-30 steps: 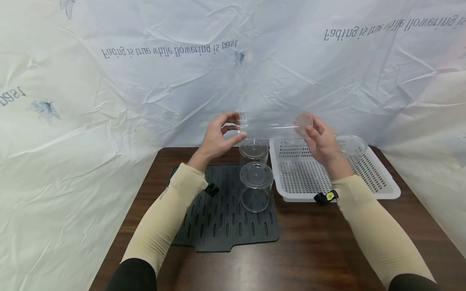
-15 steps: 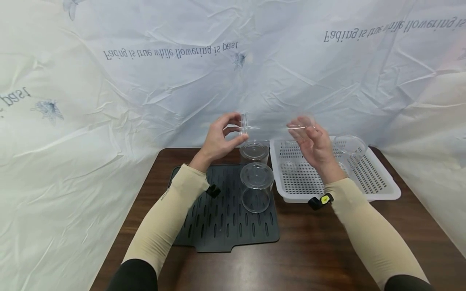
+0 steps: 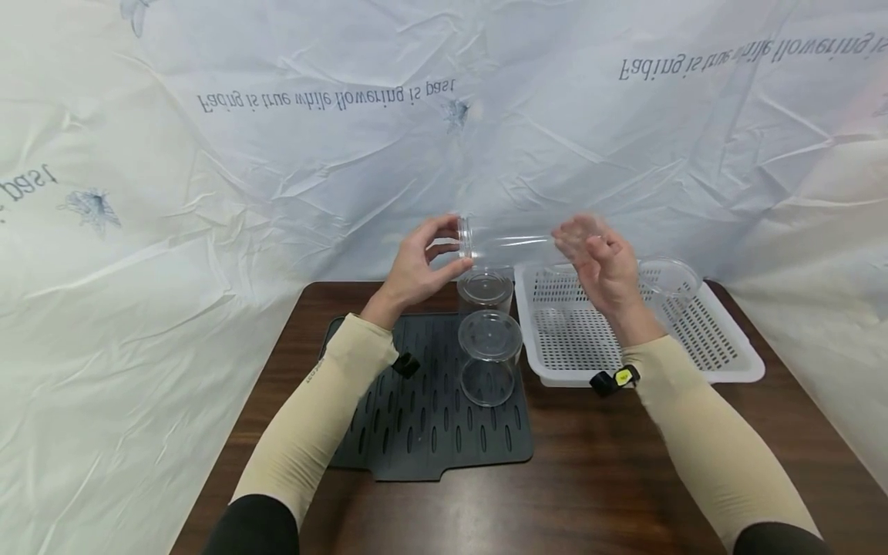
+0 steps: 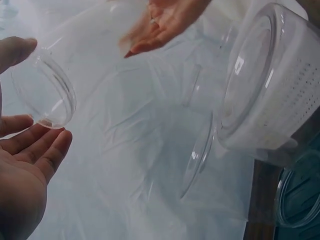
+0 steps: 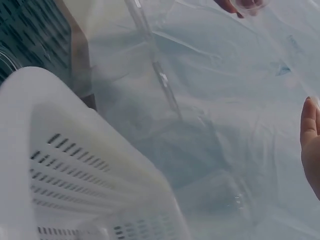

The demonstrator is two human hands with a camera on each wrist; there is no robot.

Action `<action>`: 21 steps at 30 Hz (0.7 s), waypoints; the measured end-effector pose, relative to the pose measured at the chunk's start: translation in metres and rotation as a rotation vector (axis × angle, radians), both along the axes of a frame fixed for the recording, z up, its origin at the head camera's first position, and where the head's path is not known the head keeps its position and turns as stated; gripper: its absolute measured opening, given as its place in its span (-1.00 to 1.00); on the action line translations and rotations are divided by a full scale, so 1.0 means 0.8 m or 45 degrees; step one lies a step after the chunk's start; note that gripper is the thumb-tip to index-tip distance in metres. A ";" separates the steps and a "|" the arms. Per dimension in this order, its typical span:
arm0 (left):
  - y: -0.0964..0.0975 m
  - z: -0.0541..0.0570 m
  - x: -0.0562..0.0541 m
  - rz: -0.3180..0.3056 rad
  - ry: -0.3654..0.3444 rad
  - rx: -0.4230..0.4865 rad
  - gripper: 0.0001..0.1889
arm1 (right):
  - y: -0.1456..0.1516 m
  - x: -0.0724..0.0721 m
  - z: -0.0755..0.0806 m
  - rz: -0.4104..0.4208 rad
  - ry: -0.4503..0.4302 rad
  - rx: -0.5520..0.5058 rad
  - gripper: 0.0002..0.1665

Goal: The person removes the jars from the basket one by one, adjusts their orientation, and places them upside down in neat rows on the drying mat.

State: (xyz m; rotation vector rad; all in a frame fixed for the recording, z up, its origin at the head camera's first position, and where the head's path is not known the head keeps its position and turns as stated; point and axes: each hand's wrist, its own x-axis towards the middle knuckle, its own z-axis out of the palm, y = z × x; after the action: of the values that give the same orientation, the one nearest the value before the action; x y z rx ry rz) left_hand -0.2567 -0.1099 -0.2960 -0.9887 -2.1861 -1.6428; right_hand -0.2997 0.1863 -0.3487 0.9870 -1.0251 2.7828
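A clear, see-through cylindrical jar [image 3: 513,237] lies sideways in the air above the table's far edge. My left hand [image 3: 419,270] grips its ridged end, thumb below and fingers round the far side; the left wrist view shows that round end [image 4: 45,95] between thumb and fingertips. My right hand [image 3: 603,266] is at the jar's other end, fingers nearly straight and seen partly through the clear wall. In the right wrist view only the edge of the right hand [image 5: 311,145] appears, fingers extended along the jar. Whether the right palm bears on it is hard to tell.
Two clear lidded jars, a near one [image 3: 489,347] and a far one [image 3: 485,288], stand on a dark slotted mat [image 3: 416,432]. To their right is a white perforated basket [image 3: 745,362] with clear containers [image 3: 669,277] in it. A printed sheet hangs behind.
My right hand slid left along the jar with its fingers straightening, then shifted slightly back right. My left hand has kept its grip, almost still. The standing jars and basket have not moved.
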 end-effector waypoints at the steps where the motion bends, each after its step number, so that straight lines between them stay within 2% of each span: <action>1: -0.001 -0.001 -0.001 -0.011 -0.002 -0.006 -0.31 | 0.001 0.000 0.002 -0.004 0.010 0.001 -0.55; 4: -0.010 -0.009 -0.010 -0.038 -0.010 -0.022 -0.26 | 0.005 0.000 0.014 -0.060 0.027 0.032 -0.52; 8: -0.027 -0.030 -0.030 -0.014 -0.010 -0.084 -0.24 | 0.009 0.004 0.033 -0.089 0.047 0.053 -0.48; 9: -0.032 -0.037 -0.036 0.000 -0.010 -0.108 -0.24 | 0.010 0.005 0.037 -0.079 0.053 0.054 -0.47; 15: -0.057 -0.060 -0.050 0.108 -0.032 -0.252 -0.25 | 0.016 0.012 0.060 -0.074 0.143 0.144 -0.43; 21: -0.077 -0.083 -0.055 0.240 -0.094 -0.465 -0.17 | 0.016 0.020 0.071 -0.078 0.261 0.226 -0.38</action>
State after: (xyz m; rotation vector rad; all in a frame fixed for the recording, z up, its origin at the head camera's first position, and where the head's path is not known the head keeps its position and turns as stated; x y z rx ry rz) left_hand -0.3011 -0.1716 -0.3623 -0.7815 -2.5994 -1.2431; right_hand -0.2839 0.1992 -0.2921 1.2072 -1.2626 2.5123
